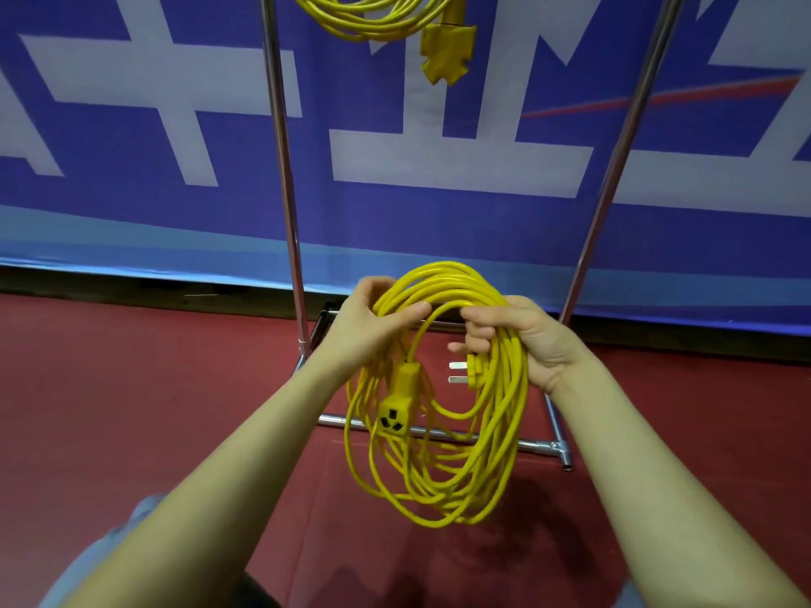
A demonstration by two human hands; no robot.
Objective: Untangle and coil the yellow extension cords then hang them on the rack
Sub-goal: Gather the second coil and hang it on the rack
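Fingers (480,329) of the right hand (526,340) curled tight round the upper right of the coiled yellow cord (496,432), clamping many strands together; the left hand (373,320) grips the upper left of the same coil, thumb lying across the strands, other fingers wrapped behind. Coil held in the air between both hands, above the red floor (131,410), its loops hanging down loosely in an uneven oval. Yellow socket end (395,410) dangles inside the coil below the left hand, three dark slots facing the camera. Yellow plug (469,370) sits just under the right fingers, two flat metal prongs pointing left. Rack (285,168) stands right behind the coil: two chrome uprights rising from a chrome base frame on the floor. A second yellow coil (373,15) hangs at the top edge between the uprights, its flat multi-way socket block (445,52) dangling beneath. Blue banner (395,221) behind the rack carries large white characters, cropped and not readable; a thin red stripe crosses at upper right. No brand or label legible on cords or plug.
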